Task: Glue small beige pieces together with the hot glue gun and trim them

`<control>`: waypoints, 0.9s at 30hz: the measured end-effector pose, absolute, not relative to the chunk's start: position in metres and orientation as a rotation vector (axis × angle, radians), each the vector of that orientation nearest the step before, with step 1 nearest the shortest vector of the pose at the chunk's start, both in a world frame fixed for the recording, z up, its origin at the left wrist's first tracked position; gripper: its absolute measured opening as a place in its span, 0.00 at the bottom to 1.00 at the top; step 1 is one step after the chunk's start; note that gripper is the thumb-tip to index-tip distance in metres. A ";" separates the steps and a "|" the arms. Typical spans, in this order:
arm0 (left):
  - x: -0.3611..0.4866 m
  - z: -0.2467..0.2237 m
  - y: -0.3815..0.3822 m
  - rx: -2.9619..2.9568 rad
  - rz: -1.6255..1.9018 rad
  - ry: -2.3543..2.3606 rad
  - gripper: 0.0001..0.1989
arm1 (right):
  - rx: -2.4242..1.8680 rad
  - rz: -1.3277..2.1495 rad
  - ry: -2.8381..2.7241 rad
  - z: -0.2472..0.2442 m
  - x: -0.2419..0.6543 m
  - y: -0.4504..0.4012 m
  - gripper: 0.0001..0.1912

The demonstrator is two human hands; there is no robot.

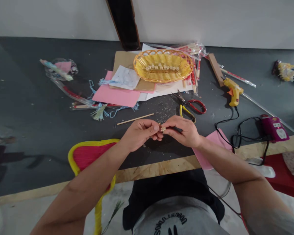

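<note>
Near the table's front edge, my left hand [147, 130] and my right hand [181, 129] meet fingertip to fingertip. Between them they pinch a small pale cluster [163, 129] that looks like a tiny bead flower; its exact kind is too small to make out. Just behind my hands lies a thin wooden stick [135, 119], and scissors [188, 106] with red and yellow handles rest close to my right hand. Farther back, a yellow woven basket [163, 78] holds a row of several similar pale clusters.
A yellow glue gun [233, 91] lies at the right, its black cord running to a purple power box [274, 128]. Pink paper [116, 98], tassels [99, 112] and wrapped sticks [194, 76] surround the basket. A yellow-edged red fan shape [90, 153] overhangs the front edge.
</note>
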State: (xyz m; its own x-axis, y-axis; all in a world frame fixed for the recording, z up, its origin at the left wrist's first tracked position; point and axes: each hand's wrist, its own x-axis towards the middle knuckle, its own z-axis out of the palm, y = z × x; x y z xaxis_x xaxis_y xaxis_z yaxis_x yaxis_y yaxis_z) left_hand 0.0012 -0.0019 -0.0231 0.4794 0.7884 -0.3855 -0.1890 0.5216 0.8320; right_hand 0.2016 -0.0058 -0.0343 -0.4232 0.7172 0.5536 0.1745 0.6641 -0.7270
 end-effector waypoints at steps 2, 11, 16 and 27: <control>0.001 -0.023 -0.002 0.798 0.665 0.855 0.20 | -0.673 0.749 -1.951 -0.035 0.202 -0.005 0.07; 0.002 -0.022 -0.002 0.784 0.688 0.877 0.19 | -0.719 0.757 -1.937 -0.033 0.202 -0.007 0.09; 0.001 -0.023 -0.003 0.763 0.670 0.853 0.19 | -0.684 0.774 -1.954 -0.033 0.201 -0.007 0.07; -0.001 -0.027 -0.004 0.889 0.713 0.881 0.15 | -0.650 0.749 -1.962 -0.034 0.202 -0.006 0.08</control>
